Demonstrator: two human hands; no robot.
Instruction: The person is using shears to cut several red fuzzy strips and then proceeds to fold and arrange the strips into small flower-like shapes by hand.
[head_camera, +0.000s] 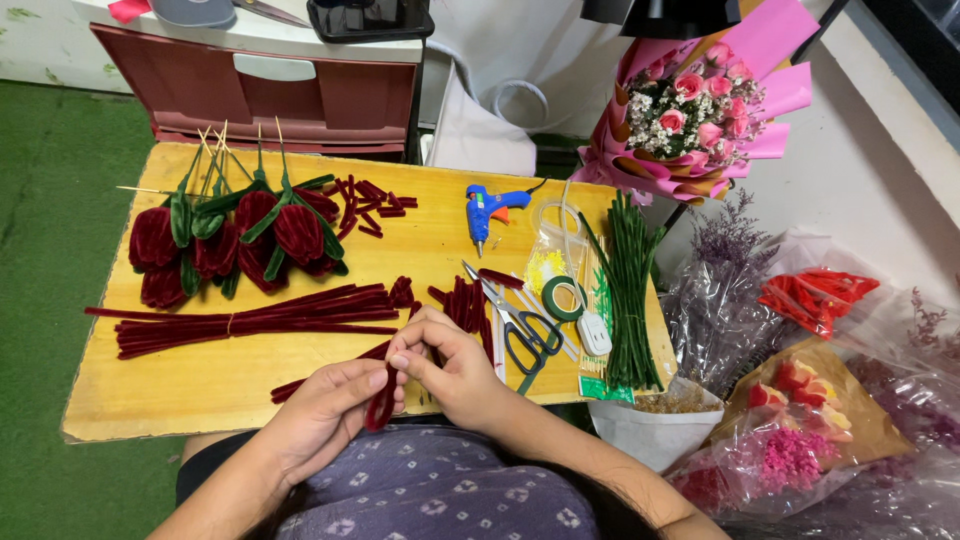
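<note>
Red chenille stem (381, 405) pinched between left hand (325, 410) and right hand (450, 365).

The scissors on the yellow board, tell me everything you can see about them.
The scissors lie flat on the yellow board, just right of the right hand, untouched. Long silvery blades, slightly parted, point up and left; the dark looped handles sit toward the near edge. They lie among red fuzzy stems, with a roll of green tape on their right.
</note>
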